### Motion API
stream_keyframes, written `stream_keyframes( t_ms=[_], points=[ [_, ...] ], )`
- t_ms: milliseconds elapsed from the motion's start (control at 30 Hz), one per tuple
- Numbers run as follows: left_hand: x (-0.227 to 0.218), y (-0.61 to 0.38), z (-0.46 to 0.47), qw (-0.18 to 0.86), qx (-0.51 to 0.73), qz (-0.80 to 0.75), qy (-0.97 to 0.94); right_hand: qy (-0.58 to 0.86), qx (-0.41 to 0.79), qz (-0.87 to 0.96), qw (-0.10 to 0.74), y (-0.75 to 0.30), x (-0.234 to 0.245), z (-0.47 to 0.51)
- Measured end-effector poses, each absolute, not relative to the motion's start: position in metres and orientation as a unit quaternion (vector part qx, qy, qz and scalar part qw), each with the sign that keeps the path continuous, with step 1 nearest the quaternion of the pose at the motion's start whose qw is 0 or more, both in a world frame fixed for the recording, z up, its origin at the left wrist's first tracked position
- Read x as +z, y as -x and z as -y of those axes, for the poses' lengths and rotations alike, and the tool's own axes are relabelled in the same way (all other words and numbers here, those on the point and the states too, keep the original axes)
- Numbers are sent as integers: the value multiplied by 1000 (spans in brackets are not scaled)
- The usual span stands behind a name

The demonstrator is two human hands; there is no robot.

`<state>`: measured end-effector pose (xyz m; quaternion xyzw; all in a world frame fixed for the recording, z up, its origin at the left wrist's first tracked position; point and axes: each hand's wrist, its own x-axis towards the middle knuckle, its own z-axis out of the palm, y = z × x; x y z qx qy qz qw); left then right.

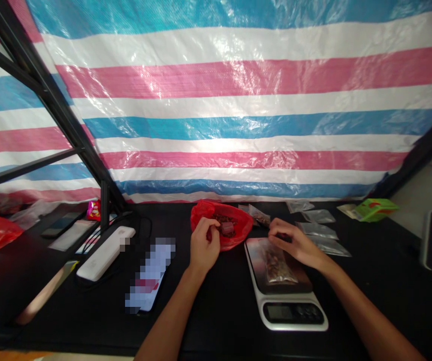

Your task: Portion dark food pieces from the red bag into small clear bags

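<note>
An open red plastic bag (pixel 240 239) holds brown dried bits (pixel 228 220) and a small reddish piece. My left hand (pixel 205 243) is at its left rim, thumb and fingers curled together over the opening; what they pinch is hidden. A digital scale (pixel 255 268) with a dark plate and white frame stands to the right. On it lies a small clear plastic bag (pixel 278 265) partly filled with brown bits. My right hand (pixel 294 241) reaches over the plate from the right, its fingers closed at the upper end of this bag.
Flat clear bags (pixel 319 230) lie right of the scale, with a filled small bag (pixel 260 215) behind it. A green packet (pixel 376 209) is farther right. Leftward are a phone (pixel 155 276), a white power strip (pixel 105 254), a knife-like strip (pixel 48 293) and a black frame post (pixel 105 205).
</note>
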<state>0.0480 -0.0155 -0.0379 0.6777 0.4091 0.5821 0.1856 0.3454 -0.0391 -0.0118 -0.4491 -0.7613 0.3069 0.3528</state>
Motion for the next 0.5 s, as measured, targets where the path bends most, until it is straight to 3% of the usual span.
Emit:
stream_keyframes(
  t_ms=[267, 400, 500],
  points=[
    [-29, -61, 33, 400, 495, -329, -698, 357, 335, 763, 422, -295, 32, 37],
    [-26, -58, 26, 584, 473, -305, -585, 332, 368, 754, 430, -263, 44, 20],
    [-25, -52, 15, 678, 460, -323, -474, 350, 331, 756, 444, -261, 35, 10]
  ],
)
